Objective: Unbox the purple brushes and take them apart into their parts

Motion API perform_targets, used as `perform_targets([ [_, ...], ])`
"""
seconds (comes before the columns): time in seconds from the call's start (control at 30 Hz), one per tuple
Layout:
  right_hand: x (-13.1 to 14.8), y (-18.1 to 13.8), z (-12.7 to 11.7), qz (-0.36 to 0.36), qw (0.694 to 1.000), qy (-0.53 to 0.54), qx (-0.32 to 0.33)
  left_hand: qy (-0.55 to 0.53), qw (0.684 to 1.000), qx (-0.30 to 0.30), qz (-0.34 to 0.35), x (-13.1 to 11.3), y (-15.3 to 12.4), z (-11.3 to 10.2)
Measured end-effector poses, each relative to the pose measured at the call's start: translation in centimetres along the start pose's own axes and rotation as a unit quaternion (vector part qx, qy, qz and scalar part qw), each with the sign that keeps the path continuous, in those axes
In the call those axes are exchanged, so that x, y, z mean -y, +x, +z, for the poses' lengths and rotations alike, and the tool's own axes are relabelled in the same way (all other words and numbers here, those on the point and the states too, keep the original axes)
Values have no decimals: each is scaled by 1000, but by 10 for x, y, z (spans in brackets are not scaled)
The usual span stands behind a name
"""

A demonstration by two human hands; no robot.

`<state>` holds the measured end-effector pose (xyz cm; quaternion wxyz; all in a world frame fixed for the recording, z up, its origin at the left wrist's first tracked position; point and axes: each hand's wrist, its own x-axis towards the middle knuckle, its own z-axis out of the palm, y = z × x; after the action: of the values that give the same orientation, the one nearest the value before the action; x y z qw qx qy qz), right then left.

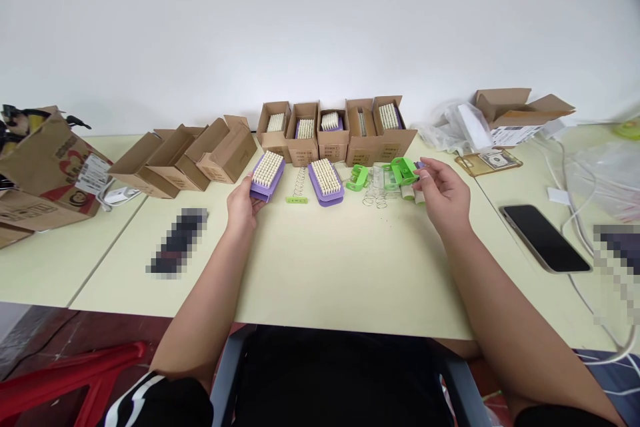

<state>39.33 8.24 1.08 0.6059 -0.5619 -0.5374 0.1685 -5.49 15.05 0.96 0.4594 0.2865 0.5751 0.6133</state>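
The left hand (243, 208) cradles a purple scrubbing brush (267, 175), its fingers curled beneath the edge and its white bristles facing up. The brush's long axis points away from the person toward the cartons, leaning right. The right hand (445, 192) has its fingertips (423, 175) pinched together on a green plastic part (404, 171), partly hidden by them, above a clear plastic bag (385, 180).

Between the hands, a second purple brush (326, 181) lies bristles up on the worktop (350, 280), its long axis nearly front to back. Near it lie a coil spring (300, 181), a small green strip (297, 200) and another green plastic part (357, 178). Loose wire rings (375, 197) sit by the bag.

Behind stands a row of open cartons (305, 147) packed with brushes. A label (93, 173) on a carton far left is too small to read. A phone (545, 238) lies at right, and a pixelated object (177, 242) lies left, unidentifiable.
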Motion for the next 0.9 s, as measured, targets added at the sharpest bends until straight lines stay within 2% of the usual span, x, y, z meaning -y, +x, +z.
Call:
perform_targets([
  [0.23, -2, 2, -1, 8, 1000, -2, -3, 113, 992, 15, 58, 8, -2, 6],
  [0.37, -1, 1, 0, 19, 1000, 2, 3, 226, 967, 47, 103, 9, -5, 7],
  [0.53, -3, 1, 0, 25, 1000, -3, 7, 308, 935, 83, 153, 11, -10, 5],
  [0.73, -4, 0, 0, 22, 999, -17, 16, 392, 896, 114, 173, 20, -14, 6],
  [0.9, -7, -1, 2, 15, 999, -28, 20, 425, 876, 132, 187, 27, -16, 10],
])
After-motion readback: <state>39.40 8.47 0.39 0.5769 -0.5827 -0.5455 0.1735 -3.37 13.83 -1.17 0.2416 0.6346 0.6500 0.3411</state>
